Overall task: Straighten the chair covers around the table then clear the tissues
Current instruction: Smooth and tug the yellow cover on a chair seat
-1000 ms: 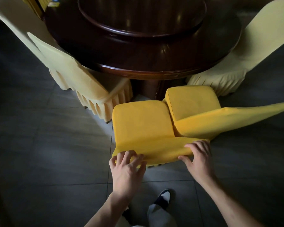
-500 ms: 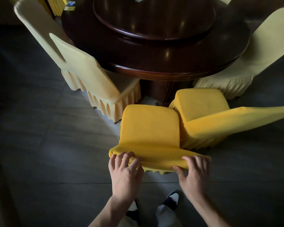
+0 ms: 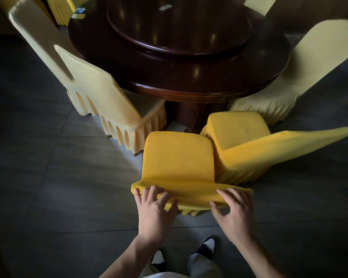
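Head view: both hands grip the top edge of the bright yellow fabric chair cover (image 3: pixel 179 163), the left hand (image 3: pixel 155 209) now nearer its left corner, the right hand (image 3: pixel 235 211) fingers over, thumb under. The covered chair sits farther from the dark round wooden table (image 3: pixel 189 77) than before, at its 6 o'clock.

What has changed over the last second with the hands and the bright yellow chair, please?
The camera view shifted, showing more of the table. Both hands slid a little along the top edge of the yellow chair cover, fingers spreading. The left hand and right hand keep gripping that edge; nothing was let go. The neighbouring chairs stayed put.
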